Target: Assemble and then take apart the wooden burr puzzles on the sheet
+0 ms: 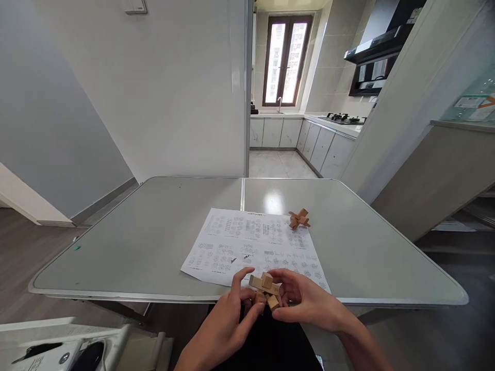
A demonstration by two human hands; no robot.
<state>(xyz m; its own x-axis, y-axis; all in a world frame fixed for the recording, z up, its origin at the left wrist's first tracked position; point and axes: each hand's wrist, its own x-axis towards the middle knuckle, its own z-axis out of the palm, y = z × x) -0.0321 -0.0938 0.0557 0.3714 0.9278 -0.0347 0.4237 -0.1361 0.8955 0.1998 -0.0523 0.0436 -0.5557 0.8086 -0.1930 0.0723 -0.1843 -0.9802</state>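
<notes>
Between my two hands, just off the table's near edge, is a wooden burr puzzle (266, 289) of light interlocking sticks. My left hand (235, 314) grips its left side, with the thumb on a lower block and the index finger raised. On the right, my right hand (303, 301) pinches the puzzle between thumb and fingers. Parts of the puzzle are hidden behind the fingers. Just beyond lies a printed instruction sheet (232, 242) covered with small diagrams. A second, darker wooden puzzle (299, 219), star-shaped, rests on the sheet's far right corner.
The pale table (154, 232) has a seam across its middle. A small green bit (77, 248) lies near its left edge. Below left stands a white bin (116, 335) with dark items in it. Large water bottles (474, 105) stand on a ledge at right.
</notes>
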